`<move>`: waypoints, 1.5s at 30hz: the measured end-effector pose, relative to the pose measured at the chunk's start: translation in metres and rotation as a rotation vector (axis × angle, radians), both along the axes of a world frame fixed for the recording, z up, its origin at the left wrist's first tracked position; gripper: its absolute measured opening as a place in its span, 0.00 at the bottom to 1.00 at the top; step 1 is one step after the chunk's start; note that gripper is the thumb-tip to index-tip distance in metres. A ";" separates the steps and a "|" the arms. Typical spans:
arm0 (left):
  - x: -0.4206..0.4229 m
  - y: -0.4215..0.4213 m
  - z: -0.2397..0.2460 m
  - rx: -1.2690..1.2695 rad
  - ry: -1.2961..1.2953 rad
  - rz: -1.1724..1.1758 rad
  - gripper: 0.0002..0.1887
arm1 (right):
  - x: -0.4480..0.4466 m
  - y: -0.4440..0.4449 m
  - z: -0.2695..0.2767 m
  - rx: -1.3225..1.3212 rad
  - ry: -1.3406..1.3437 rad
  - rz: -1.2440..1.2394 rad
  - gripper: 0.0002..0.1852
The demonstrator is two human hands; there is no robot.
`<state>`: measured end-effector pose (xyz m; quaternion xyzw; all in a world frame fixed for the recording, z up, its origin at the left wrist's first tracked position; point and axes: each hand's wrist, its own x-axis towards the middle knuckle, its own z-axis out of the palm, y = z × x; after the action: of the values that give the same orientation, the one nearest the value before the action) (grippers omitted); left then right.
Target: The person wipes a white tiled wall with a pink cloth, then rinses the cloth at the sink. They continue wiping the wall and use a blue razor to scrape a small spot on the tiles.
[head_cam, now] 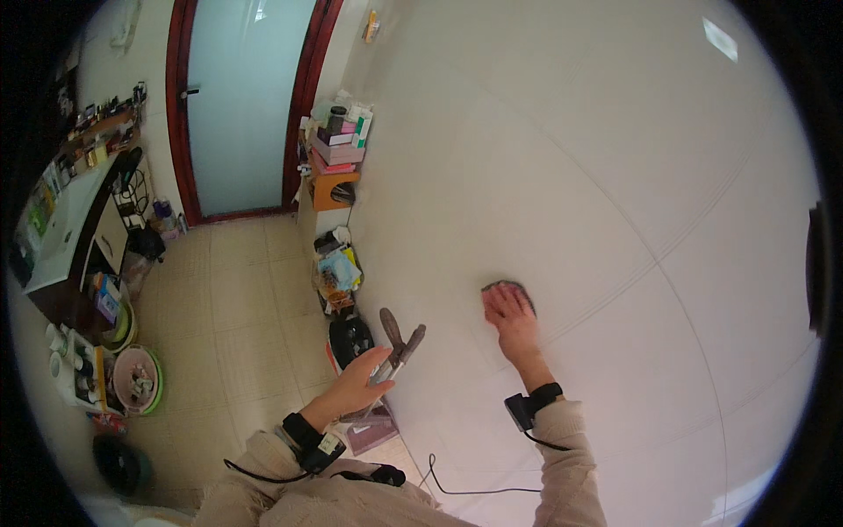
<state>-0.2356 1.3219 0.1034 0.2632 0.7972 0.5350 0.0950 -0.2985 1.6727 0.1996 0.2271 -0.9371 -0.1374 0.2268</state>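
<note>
My right hand (514,323) lies flat against a pale tiled wall (593,165), fingers spread over a dark pad or cloth (506,283). Only the rim of that pad shows past my fingertips, so its exact kind is unclear. Lower and to the left, my left hand (355,385) grips two hand tools, which look like trowels or scrapers. One worn brown handle (390,324) points up and a second handle (414,341) leans right, crossing near my thumb. Their metal parts are partly hidden by my palm. Each wrist wears a black strapped device with a cable.
Along the wall's left stands a narrow shelf with stacked boxes (339,153) and an orange box (329,191); bags lie below. A frosted glass door (247,112) is beyond. At left are a washbasin cabinet (72,224), a pink basin (135,375) and a dark bucket (115,461).
</note>
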 end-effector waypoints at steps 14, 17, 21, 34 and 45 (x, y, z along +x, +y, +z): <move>-0.147 -0.085 0.008 0.089 -0.158 -0.109 0.34 | -0.112 -0.063 0.144 0.049 0.479 -0.456 0.29; -0.176 -0.103 0.008 -0.001 -0.049 -0.165 0.34 | -0.137 -0.076 0.121 0.166 0.275 -0.449 0.30; -0.195 -0.112 0.002 0.067 -0.064 -0.199 0.36 | -0.151 -0.083 0.075 0.266 0.100 -0.323 0.29; -0.284 -0.069 0.030 0.157 0.059 -0.354 0.35 | -0.169 -0.108 0.055 0.125 -0.193 -0.279 0.33; -0.326 0.071 0.053 0.388 0.118 -0.342 0.39 | -0.223 -0.136 0.062 0.078 -0.160 -0.337 0.36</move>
<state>-0.5611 1.3928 0.1569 0.4381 0.6278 0.6377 0.0853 -0.5218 1.5366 0.2619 0.0860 -0.9708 -0.1911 0.1164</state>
